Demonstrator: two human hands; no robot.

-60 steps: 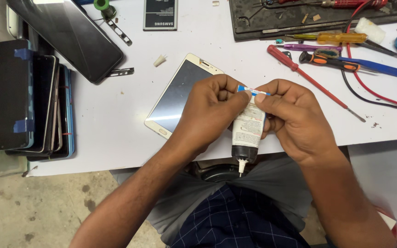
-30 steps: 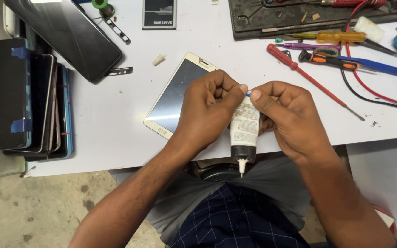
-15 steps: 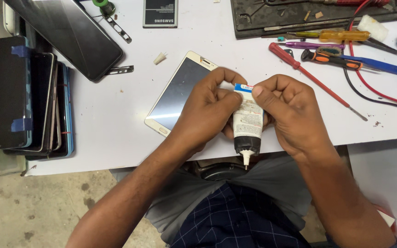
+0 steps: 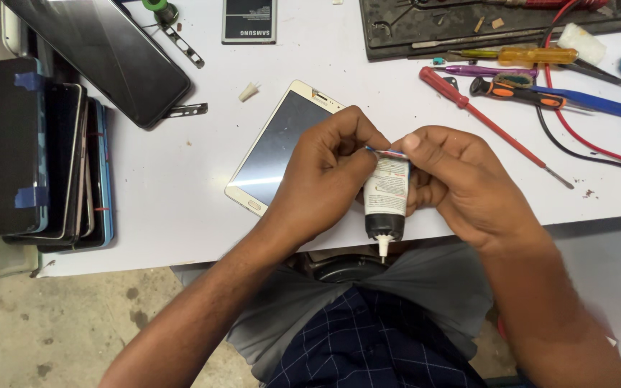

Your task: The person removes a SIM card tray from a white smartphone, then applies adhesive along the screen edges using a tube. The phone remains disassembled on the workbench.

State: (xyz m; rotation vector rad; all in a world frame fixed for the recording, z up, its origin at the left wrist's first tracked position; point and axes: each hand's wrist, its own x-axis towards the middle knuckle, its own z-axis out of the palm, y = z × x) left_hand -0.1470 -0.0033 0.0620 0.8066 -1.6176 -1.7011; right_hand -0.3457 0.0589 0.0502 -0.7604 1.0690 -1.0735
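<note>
My left hand (image 4: 328, 172) and my right hand (image 4: 461, 183) both pinch the crimped blue end of a small white glue tube (image 4: 386, 197) over the front edge of the white table (image 4: 174, 194). The tube points down towards my lap, and its black collar and pale nozzle (image 4: 382, 246) stick out below my fingers. A white and gold phone (image 4: 282, 144) lies face up on the table just behind my left hand, partly hidden by it.
A stack of dark phones and screens (image 4: 37, 158) lies at the left edge, with a large black screen (image 4: 102, 54) behind it. A phone battery (image 4: 248, 21), a red screwdriver (image 4: 486, 118), other tools (image 4: 540, 90) and a dark mat (image 4: 483, 25) lie at the back right.
Both hands have kept hold of the tube and shifted only slightly over the table edge. The phone and the tools have stayed in place.
</note>
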